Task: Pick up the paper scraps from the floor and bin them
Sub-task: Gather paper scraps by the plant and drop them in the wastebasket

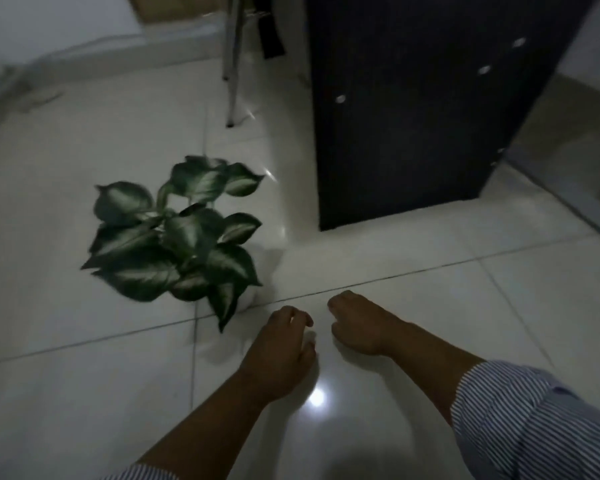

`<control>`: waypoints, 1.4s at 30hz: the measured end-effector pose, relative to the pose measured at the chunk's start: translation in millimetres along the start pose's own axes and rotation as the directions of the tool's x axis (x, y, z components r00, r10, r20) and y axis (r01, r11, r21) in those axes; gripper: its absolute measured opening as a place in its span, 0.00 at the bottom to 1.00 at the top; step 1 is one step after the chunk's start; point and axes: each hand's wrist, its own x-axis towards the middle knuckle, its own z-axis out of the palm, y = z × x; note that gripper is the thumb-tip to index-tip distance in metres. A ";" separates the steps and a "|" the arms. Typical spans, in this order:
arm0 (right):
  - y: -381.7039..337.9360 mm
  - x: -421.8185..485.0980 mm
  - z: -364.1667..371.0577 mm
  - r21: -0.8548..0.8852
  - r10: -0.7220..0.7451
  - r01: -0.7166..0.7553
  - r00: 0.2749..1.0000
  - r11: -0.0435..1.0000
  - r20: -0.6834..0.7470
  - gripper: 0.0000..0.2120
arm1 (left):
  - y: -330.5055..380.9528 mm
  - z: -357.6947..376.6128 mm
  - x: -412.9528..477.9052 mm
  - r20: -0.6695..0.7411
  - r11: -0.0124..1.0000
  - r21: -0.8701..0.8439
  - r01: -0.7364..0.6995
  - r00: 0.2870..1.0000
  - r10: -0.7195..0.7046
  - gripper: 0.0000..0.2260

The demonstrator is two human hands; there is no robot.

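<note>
Lower centre of frame: left hand (280, 351) and right hand (359, 322), fingers curled, contents unclear, above pale floor tiles (84, 393) beside a leafy plant (177, 233).

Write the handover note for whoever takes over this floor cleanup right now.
Left hand: low over the white tiled floor, fingers curled; a pale glint at the fingertips may be a scrap, cannot tell.
Right hand: beside it, curled loosely, grip contents not visible.
Nearby: leafy potted plant just to the left of the hands, dark cabinet ahead.
Done: cannot tell; no loose scraps visible on the tiles.
Left: confirm what the hands hold, find the bin, which is out of view, and drop scraps there.
</note>
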 end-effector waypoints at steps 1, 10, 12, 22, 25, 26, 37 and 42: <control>-9.5 7.8 10.5 0.007 -0.026 0.026 0.999 1.000 0.032 0.30 | -7.8 -1.9 -11.6 -0.020 1.000 0.013 0.024 1.000 -0.024 0.15; -38.2 49.6 49.7 -0.235 -0.081 0.109 0.989 0.966 0.126 0.32 | -60.3 -4.2 -138.1 -0.156 0.837 -0.072 0.542 0.823 -0.546 0.35; -40.9 54.6 50.3 -0.259 -0.074 0.103 0.990 0.960 0.120 0.33 | -65.9 1.2 -161.5 -0.116 0.772 -0.097 0.629 0.763 -0.636 0.39; -79.4 19.6 107.6 -0.081 -0.103 0.093 0.986 0.992 -0.133 0.39 | -60.3 34.1 -176.4 -0.006 0.689 -0.121 0.715 0.694 -0.720 0.46; -102.6 0.3 141.0 -0.022 -0.203 0.202 0.973 0.979 -0.109 0.40 | -58.3 40.5 -174.2 0.015 0.689 -0.167 0.705 0.701 -0.713 0.46; -109.2 -2.7 150.0 -0.031 -0.238 0.236 0.966 0.971 -0.105 0.40 | -58.8 40.6 -174.4 0.017 0.698 -0.181 0.693 0.712 -0.702 0.45; -148.6 -0.1 181.3 -0.200 -0.370 0.340 0.918 0.919 -0.139 0.44 | -95.2 -0.6 -202.3 -0.041 0.645 -0.523 0.557 0.739 -0.672 0.21; -165.3 8.8 196.7 -0.296 -0.394 0.337 0.905 0.894 -0.158 0.33 | -99.5 -3.0 -202.7 -0.138 0.626 -0.579 0.522 0.694 -0.706 0.16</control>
